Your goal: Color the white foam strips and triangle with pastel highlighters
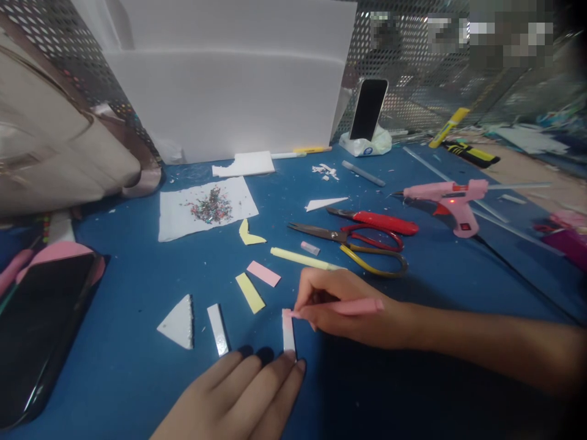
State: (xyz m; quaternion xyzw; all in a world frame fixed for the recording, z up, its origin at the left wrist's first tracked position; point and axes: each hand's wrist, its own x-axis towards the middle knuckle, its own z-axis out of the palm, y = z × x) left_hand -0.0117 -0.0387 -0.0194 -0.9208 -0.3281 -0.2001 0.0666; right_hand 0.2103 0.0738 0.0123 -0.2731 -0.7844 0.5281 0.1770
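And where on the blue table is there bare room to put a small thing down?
Apart from specks: below the right forearm, beside the left hand; also between the lying phone and white triangle. Crowded: around scissors, red-handled tool, pale yellow pen.

two hands point(233, 397), four strips point(217, 327)
one pink strip point(263, 274), one yellow strip point(250, 293), two mostly white strips point(288, 335); two phones point(369, 110), one pair of scissors point(321, 232), one glue gun point(444, 194)

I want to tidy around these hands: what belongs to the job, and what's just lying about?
In the job:
pink marker, in the right hand
white strip, partly pink, touched by the left hand
likely the pink strip and yellow strip

Apparently lying about:
scissors
glue gun
upright phone
bag
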